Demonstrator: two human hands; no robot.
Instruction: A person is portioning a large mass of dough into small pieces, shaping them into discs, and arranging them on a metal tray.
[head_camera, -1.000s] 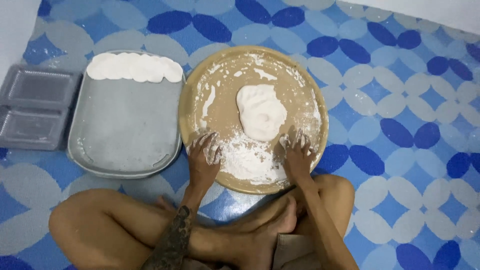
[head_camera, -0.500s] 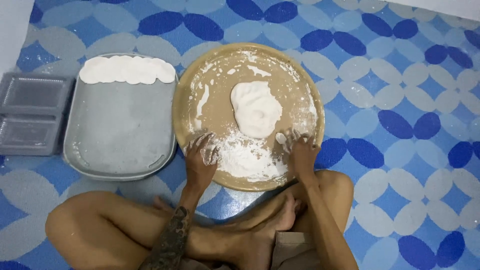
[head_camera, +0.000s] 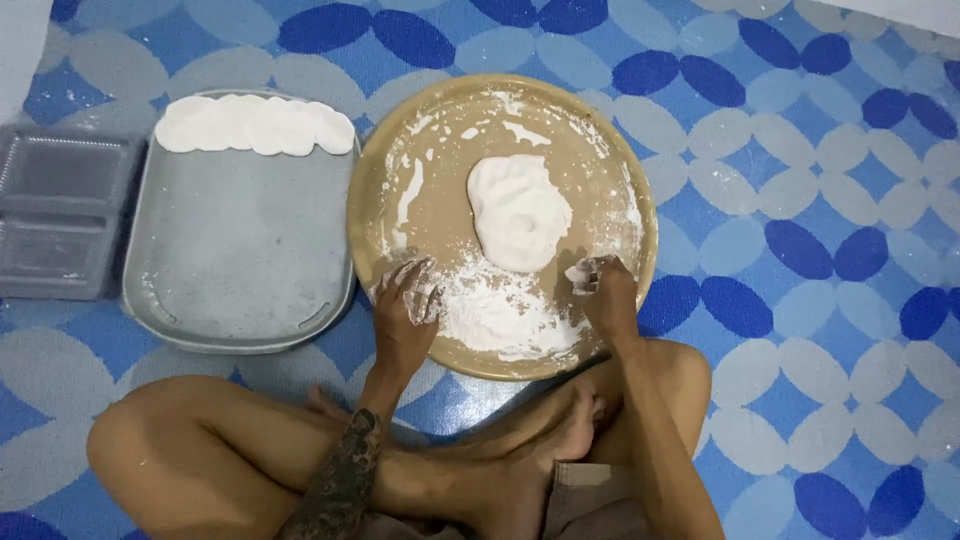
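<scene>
A round tan tray (head_camera: 640, 215) lies on the floor in front of me, dusted with white flour. A flattened lump of white dough (head_camera: 518, 212) rests near its middle. My left hand (head_camera: 405, 315) rests on the tray's near left part, fingers spread and floury, touching loose flour (head_camera: 500, 315). My right hand (head_camera: 603, 295) is at the near right, fingertips pinched on a small bit of white dough or flour. Both hands are below the dough lump and apart from it.
A grey rectangular tray (head_camera: 240, 260) to the left holds a row of flat white dough discs (head_camera: 255, 125) along its far edge. A grey plastic compartment container (head_camera: 55, 225) lies further left. My crossed bare legs (head_camera: 300, 460) sit below, on a blue-and-white patterned mat (head_camera: 830, 250).
My hands have shifted slightly on the floured part of the tray; the right fingers have drawn together on a small white bit. The dough lump has not moved.
</scene>
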